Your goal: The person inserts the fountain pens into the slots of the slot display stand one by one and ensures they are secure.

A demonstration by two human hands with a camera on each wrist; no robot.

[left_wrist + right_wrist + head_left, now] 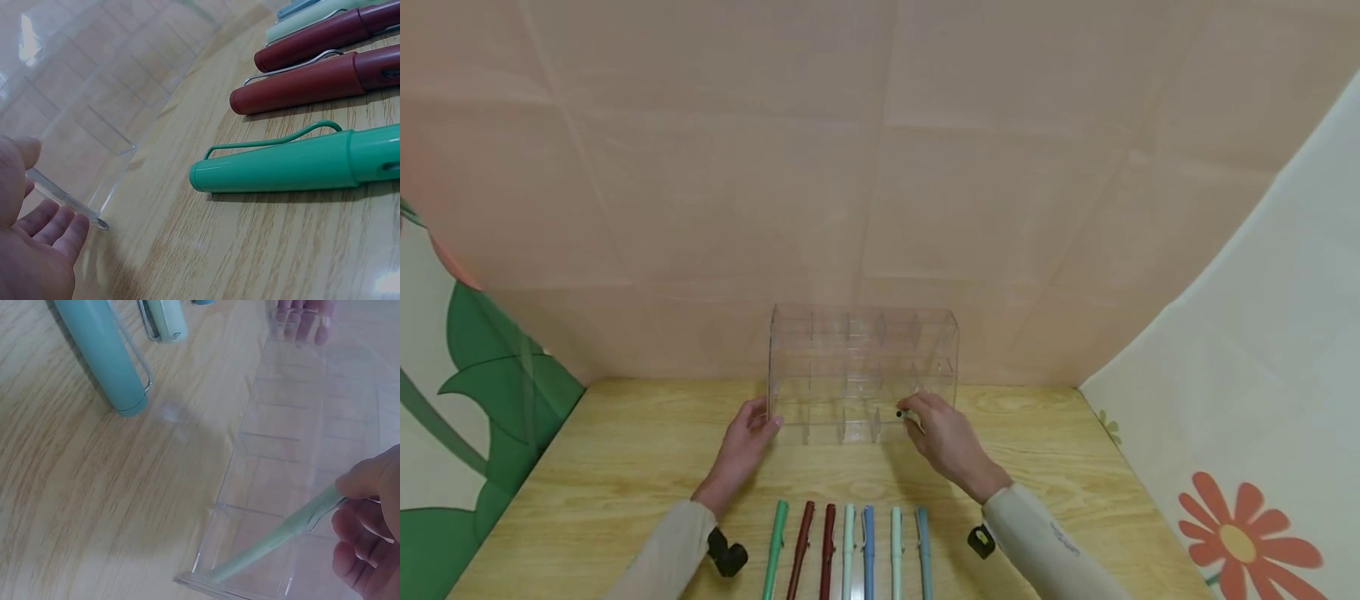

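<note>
A clear plastic rack (863, 350) with several compartments stands upright on the table. My left hand (747, 437) holds its left side wall, thumb in front and fingers around the edge; the left wrist view shows this hand (44, 231) at the wall's lower corner. At the lower right compartments, my right hand (946, 437) pinches a pale green pen (275, 540) near its clip end. The pen slants, its far end down inside the end compartment in the right wrist view. Most of it is hidden by the hand in the head view.
Nearer me lie several capped pens in a row: a green pen (777, 542), two dark red ones, then pale green and blue ones, ending with a teal pen (923, 550). A pinkish cloth (850, 167) hangs right behind the rack.
</note>
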